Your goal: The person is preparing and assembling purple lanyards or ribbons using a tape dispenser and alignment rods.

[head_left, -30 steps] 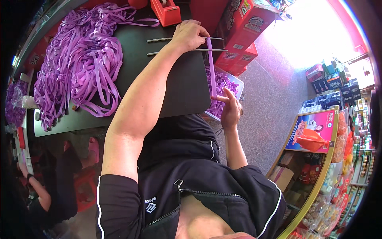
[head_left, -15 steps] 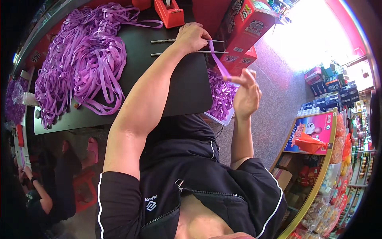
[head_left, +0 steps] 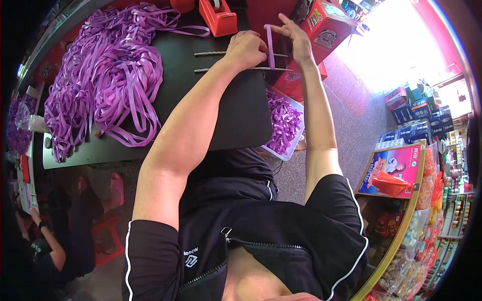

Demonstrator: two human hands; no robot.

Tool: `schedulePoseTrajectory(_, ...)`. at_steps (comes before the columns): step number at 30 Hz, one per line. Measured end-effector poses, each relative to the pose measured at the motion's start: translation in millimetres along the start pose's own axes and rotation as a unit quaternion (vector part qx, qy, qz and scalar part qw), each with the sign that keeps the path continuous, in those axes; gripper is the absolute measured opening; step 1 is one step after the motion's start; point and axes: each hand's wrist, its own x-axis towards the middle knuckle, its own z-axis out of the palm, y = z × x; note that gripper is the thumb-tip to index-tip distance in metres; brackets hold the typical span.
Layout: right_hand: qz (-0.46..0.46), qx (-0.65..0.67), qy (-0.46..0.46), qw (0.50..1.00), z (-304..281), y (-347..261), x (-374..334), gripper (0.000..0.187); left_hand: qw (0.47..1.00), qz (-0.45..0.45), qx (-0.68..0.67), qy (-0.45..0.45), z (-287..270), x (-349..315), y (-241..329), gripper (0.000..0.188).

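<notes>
Two thin metal rods (head_left: 211, 70) lie side by side, their right ends sticking out past the table edge. My left hand (head_left: 246, 50) rests over the upper rod with curled fingers, pinching at a purple ribbon (head_left: 271, 47) by the rods; the fingertips are partly hidden. My right hand (head_left: 297, 44) is raised beyond the rods' right ends. It grips the ribbon near its fingertips, other fingers extended. From there the ribbon runs taut down across both rods. A large tangled heap of purple ribbon (head_left: 125, 75) covers the left of the black table (head_left: 236, 115).
A red tape dispenser (head_left: 218, 20) stands beyond my left hand. Below the table's right edge, a clear plastic bin (head_left: 301, 108) holds many short purple ribbon pieces (head_left: 283, 123). Red boxes (head_left: 324, 30) stand at the right. Another person's arm (head_left: 52, 241) shows at far left.
My right hand has swung from below the rods, near me, up to their far side, drawing the ribbon with it. My left hand stays at the rods.
</notes>
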Motion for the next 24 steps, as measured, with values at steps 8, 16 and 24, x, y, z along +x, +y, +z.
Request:
schedulePoseTrajectory(8,0.033,0.004,0.008,0.999,21,39,-59,0.053,1.0,-0.003,-0.003,0.012,2,-1,-1,0.022)
schedulePoseTrajectory(16,0.123,0.053,0.11,0.985,61,14,-133,0.049,1.0,-0.002,-0.009,0.002,2,-2,-4,0.024)
schedulePoseTrajectory(24,0.117,0.148,0.22,0.957,81,-76,-155,0.043,1.0,0.005,0.012,-0.014,2,-3,-2,0.026)
